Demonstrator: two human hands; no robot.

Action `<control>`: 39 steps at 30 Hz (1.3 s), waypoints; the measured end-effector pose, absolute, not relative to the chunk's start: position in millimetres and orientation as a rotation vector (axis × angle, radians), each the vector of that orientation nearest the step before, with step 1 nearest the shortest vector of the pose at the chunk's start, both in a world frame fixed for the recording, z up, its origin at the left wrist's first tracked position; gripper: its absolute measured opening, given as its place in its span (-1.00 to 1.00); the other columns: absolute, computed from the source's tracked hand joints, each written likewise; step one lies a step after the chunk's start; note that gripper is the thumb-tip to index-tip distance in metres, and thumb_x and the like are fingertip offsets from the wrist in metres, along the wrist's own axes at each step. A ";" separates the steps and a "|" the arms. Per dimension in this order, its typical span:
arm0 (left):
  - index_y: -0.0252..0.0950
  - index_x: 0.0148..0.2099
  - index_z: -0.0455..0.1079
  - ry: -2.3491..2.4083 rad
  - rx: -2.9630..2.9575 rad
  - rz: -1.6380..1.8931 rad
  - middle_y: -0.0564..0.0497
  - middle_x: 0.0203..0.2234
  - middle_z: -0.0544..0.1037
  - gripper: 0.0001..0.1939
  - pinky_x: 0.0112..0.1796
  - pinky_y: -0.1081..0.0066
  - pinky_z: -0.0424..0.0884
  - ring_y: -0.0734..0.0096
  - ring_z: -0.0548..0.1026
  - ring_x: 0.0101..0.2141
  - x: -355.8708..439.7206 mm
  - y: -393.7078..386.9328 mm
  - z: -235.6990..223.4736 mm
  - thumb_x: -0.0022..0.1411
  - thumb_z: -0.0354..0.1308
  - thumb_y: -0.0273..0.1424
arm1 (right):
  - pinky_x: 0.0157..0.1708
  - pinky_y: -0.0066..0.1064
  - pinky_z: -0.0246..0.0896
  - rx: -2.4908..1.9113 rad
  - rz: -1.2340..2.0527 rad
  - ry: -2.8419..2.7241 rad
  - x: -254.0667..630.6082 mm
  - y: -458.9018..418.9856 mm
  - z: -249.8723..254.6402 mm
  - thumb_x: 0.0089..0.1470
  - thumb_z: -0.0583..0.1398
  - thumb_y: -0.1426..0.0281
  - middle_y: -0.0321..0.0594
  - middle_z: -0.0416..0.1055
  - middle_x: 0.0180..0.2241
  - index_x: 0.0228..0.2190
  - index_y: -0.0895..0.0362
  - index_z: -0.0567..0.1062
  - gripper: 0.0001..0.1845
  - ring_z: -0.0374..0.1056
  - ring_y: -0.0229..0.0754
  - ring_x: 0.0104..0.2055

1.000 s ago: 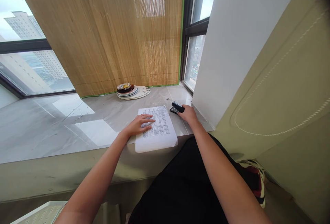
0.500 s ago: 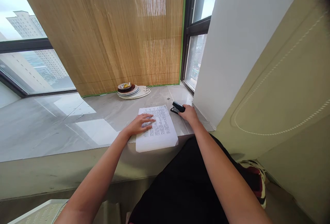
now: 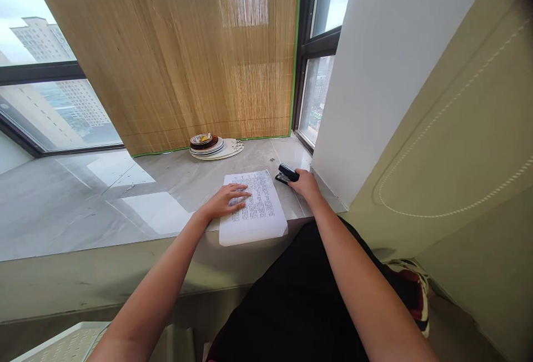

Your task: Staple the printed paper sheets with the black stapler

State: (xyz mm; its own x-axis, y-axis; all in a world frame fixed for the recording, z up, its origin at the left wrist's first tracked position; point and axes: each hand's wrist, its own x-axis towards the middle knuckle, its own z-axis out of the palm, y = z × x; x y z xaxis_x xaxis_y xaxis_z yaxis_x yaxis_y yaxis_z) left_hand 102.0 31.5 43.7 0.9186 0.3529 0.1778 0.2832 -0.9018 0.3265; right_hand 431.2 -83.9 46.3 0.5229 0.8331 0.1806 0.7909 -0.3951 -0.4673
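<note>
Printed paper (image 3: 260, 212) lies on the grey sill, its near end hanging over the front edge; whether it is one sheet or more I cannot tell. Flat on its left half rests my left hand (image 3: 227, 200), fingers spread. To the right of the paper, my right hand (image 3: 306, 183) grips the rear end of a black stapler (image 3: 287, 172). The stapler's front points left toward the paper's far right corner, with a gap between its top arm and base. It is beside the paper, not around it.
Stacked plates (image 3: 208, 150) stand at the back of the sill (image 3: 166, 173), below a bamboo blind (image 3: 187, 62). Tiny dark bits (image 3: 272, 159) lie beyond the stapler. A white wall (image 3: 366, 84) rises on the right. A pale perforated plastic item (image 3: 70, 345) is at the lower left.
Both hands, the paper and the stapler keep their places. Only the camera view has shifted very slightly.
</note>
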 end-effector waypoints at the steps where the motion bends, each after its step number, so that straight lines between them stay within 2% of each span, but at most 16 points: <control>1: -0.04 0.33 0.50 0.472 2.782 0.336 -0.12 0.39 0.40 -0.47 0.35 -0.14 0.18 -0.10 0.32 0.37 102.0 31.4 44.0 0.51 0.05 0.06 | -0.36 -0.41 0.17 -2.261 0.115 -1.320 431.5 -83.7 45.9 0.10 0.38 0.33 -0.08 0.66 -0.15 -0.13 0.08 0.66 -0.74 0.56 0.01 -0.10; 23: -0.02 0.33 0.50 0.475 2.776 0.332 -0.10 0.39 0.40 -0.46 0.36 -0.13 0.17 -0.09 0.31 0.37 102.0 32.2 43.4 0.50 0.05 0.08 | -0.36 -0.40 0.18 -2.230 0.132 -1.311 432.6 -83.0 44.8 0.08 0.38 0.34 -0.09 0.67 -0.14 -0.12 0.09 0.65 -0.71 0.56 0.02 -0.09; 32: -0.03 0.34 0.49 0.481 2.781 0.316 -0.11 0.40 0.38 -0.49 0.35 -0.14 0.16 -0.10 0.30 0.38 101.7 32.8 43.0 0.52 0.07 0.03 | -0.33 -0.42 0.20 -2.226 0.112 -1.307 431.4 -83.8 44.2 0.08 0.39 0.35 -0.08 0.66 -0.14 -0.13 0.10 0.65 -0.72 0.55 0.00 -0.09; 36: -0.05 0.34 0.50 0.480 2.789 0.322 -0.11 0.40 0.39 -0.51 0.35 -0.13 0.16 -0.09 0.30 0.37 101.5 33.1 42.5 0.52 0.08 -0.01 | -0.31 -0.42 0.20 -2.178 0.128 -1.294 431.0 -84.3 43.4 0.08 0.40 0.32 -0.10 0.66 -0.14 -0.07 0.09 0.63 -0.65 0.54 -0.01 -0.09; 39: -0.05 0.33 0.50 0.472 2.792 0.328 -0.11 0.39 0.39 -0.52 0.34 -0.11 0.17 -0.08 0.32 0.37 101.9 33.5 41.5 0.52 0.10 -0.03 | -0.31 -0.41 0.20 -2.164 0.141 -1.295 431.5 -85.0 45.3 0.10 0.40 0.32 -0.10 0.65 -0.17 -0.13 0.11 0.63 -0.73 0.54 -0.01 -0.11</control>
State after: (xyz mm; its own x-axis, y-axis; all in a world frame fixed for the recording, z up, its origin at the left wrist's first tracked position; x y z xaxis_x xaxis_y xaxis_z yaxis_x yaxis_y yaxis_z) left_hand 101.9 33.5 41.5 0.9204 0.3506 0.1732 0.2846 -0.9043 0.3181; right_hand 431.5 -85.0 45.3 0.5170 0.8300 0.2093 0.7655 -0.3390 -0.5468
